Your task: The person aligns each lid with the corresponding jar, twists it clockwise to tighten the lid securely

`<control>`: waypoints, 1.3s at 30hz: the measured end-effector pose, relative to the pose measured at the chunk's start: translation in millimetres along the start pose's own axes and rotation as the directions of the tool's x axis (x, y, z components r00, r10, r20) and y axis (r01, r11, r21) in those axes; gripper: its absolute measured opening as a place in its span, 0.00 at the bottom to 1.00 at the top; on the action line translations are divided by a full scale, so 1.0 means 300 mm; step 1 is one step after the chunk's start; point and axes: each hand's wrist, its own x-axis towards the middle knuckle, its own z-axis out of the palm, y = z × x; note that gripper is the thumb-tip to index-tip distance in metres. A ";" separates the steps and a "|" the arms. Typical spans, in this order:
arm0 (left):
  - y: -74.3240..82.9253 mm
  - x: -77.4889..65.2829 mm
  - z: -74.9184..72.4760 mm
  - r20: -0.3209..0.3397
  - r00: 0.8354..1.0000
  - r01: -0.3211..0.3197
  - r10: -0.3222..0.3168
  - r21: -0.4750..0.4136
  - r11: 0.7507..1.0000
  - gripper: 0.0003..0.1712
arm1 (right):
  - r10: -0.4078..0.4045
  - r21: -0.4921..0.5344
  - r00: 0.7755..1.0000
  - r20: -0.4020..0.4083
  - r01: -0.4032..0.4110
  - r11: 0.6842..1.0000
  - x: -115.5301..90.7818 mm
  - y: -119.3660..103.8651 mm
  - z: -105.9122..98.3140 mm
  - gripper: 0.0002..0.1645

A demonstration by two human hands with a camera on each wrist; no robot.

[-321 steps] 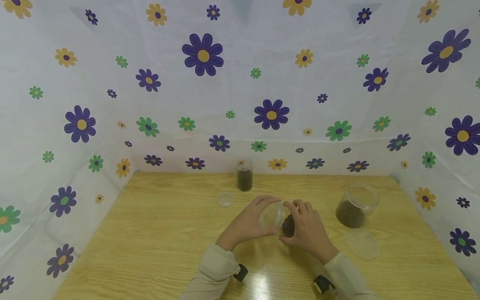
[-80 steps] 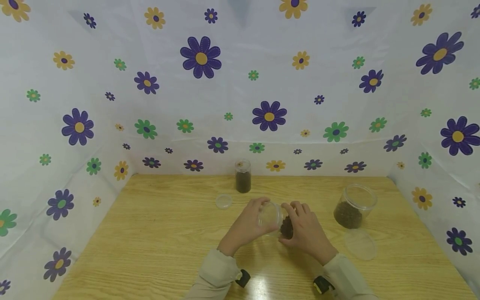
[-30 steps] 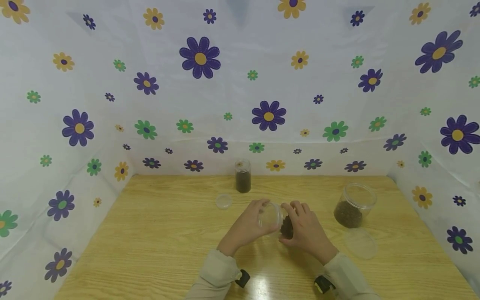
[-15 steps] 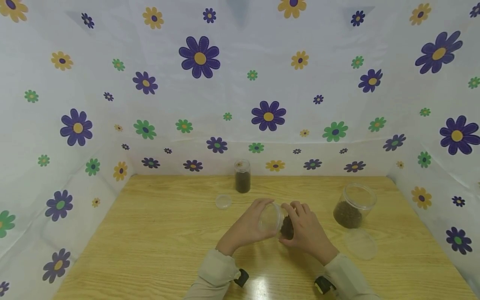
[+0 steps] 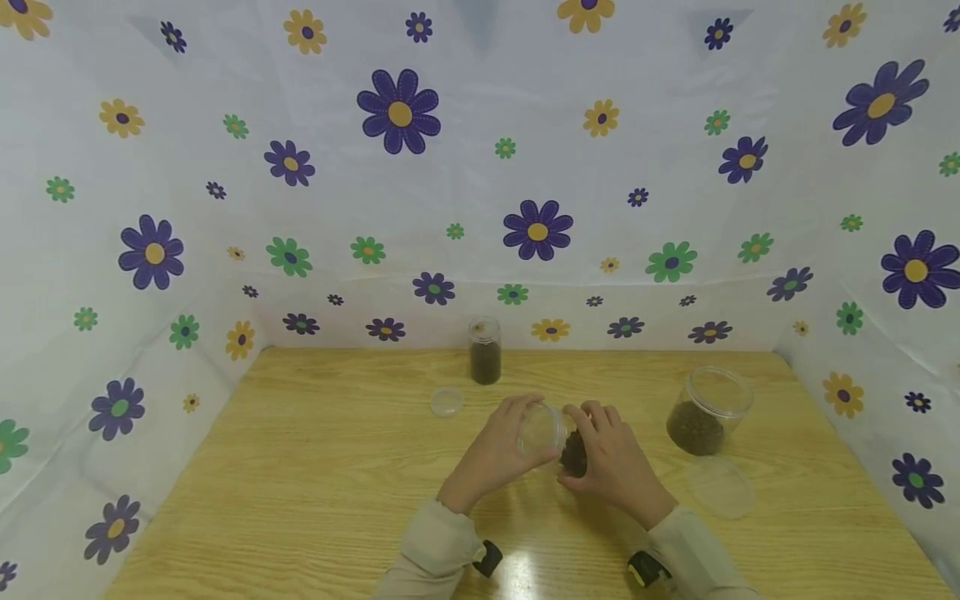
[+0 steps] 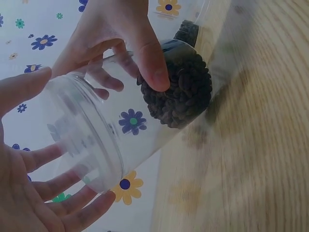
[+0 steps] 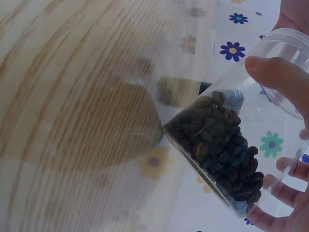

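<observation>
Between the hands is a clear jar [image 7: 227,145], tilted on its side with dark roasted coffee beans [image 6: 176,89] gathered in its base end. My right hand [image 5: 617,460] grips the jar's body, its thumb on one side and fingers on the other. At the opposite end, my left hand [image 5: 491,452] holds the clear, ridged lid [image 6: 82,130] between its thumb and spread fingers. The base edge lies close to the wooden table; contact is hard to judge.
A taller narrow jar [image 5: 486,360] with dark contents stands at the back. A wide open jar [image 5: 697,425], partly filled with dark contents, stands on the right. Flat clear discs lie on the table: a small disc [image 5: 447,402] and a large disc [image 5: 722,487].
Compared with half a second ago, my left thumb and fingers have shifted round the lid, the thumb moving upward. The right hand and jar body keep their place.
</observation>
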 end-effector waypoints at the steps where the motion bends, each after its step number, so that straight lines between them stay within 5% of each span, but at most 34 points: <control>1: 0.000 0.001 -0.001 0.005 1.000 -0.001 0.001 -0.001 1.000 0.43 | -0.001 0.000 1.000 -0.002 0.001 1.000 0.000 0.000 0.000 0.60; 23: -0.025 0.020 -0.007 0.041 0.976 -0.215 0.212 0.110 0.970 0.42 | 0.003 0.015 1.000 0.003 -0.003 1.000 -0.002 0.005 0.002 0.60; 33: -0.015 0.005 0.009 -0.031 0.996 -0.080 0.081 0.028 0.996 0.44 | 0.001 0.010 1.000 0.012 -0.001 1.000 -0.002 0.005 0.004 0.59; 39: -0.012 0.001 0.001 -0.014 1.000 -0.018 0.018 -0.006 1.000 0.44 | -0.002 0.010 1.000 0.011 0.002 1.000 0.001 0.001 0.000 0.59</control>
